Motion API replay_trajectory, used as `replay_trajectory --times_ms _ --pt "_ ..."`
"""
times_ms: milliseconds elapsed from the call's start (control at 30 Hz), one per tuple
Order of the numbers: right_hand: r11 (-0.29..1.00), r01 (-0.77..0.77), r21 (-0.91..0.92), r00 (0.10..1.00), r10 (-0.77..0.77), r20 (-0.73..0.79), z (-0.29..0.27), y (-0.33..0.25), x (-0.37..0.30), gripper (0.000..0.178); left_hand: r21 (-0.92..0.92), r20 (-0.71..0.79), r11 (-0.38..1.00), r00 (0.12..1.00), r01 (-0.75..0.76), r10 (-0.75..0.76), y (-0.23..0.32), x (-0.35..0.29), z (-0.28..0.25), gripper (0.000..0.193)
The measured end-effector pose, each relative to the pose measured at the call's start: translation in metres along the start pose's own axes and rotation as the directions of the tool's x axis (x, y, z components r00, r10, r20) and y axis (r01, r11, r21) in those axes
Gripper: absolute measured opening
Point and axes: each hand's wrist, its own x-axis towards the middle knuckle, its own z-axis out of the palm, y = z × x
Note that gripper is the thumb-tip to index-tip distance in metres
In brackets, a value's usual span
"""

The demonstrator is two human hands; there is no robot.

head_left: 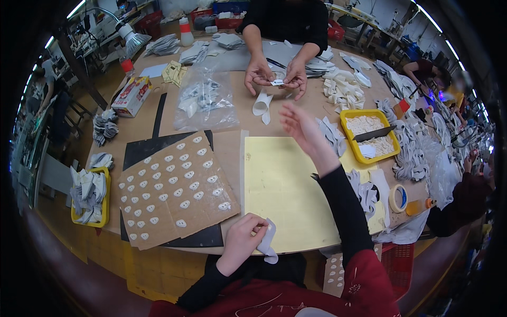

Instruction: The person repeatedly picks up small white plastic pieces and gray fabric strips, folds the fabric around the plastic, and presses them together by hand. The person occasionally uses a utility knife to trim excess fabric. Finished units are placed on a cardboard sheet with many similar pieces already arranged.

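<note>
Presently we record the left hand [242,239] at the near edge of the counter [232,113], its grip closed on one small white cut fabric piece [268,242] pinched between thumb and fingers, the piece hanging over the lower edge of the pale yellow rectangular mat [282,190]. The right hand [298,124] is raised above the far edge of that mat, its grip wide with fingers spread, holding nothing. Just left of the mat we note one brown cardboard sheet [174,187] carrying rows of small white oval pieces; they number in the dozens and we cannot count them exactly. We count two yellow plastic trays: one [369,136] right of the raised hand with pale pieces and a dark blade-like strip across it, one [91,196] at the left edge holding grey-white pieces. Across the counter, another person's two hands [277,74] hold a small white piece.
</note>
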Motion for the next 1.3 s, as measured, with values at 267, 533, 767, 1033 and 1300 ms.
replay_trajectory --times_ms 267,533,767,1033,1300 --pt "0.945 0.04 0.324 0.966 0.046 -0.253 -0.002 0.016 0.141 0.021 0.012 0.007 1.0 1.0 0.012 -0.012 -0.001 0.001 0.001 0.01" --pt "0.888 0.108 0.447 0.975 -0.006 -0.222 -0.014 0.027 0.138 0.011 0.021 0.019 1.0 1.0 0.004 -0.004 0.0 0.001 0.0 0.008" --pt "0.894 0.146 0.423 0.988 -0.108 -0.112 -0.004 0.008 0.077 0.016 0.016 0.027 1.0 1.0 0.014 -0.014 0.001 0.002 -0.001 0.008" --pt "0.865 0.184 0.467 0.98 -0.196 -0.023 0.015 -0.014 0.031 0.02 0.015 0.029 1.0 0.999 0.021 -0.022 0.003 0.002 -0.001 0.008" --pt "0.865 0.172 0.472 0.985 -0.146 -0.091 0.019 -0.016 0.026 0.016 0.01 0.011 1.0 1.0 -0.001 0.001 0.003 0.001 -0.001 0.008"
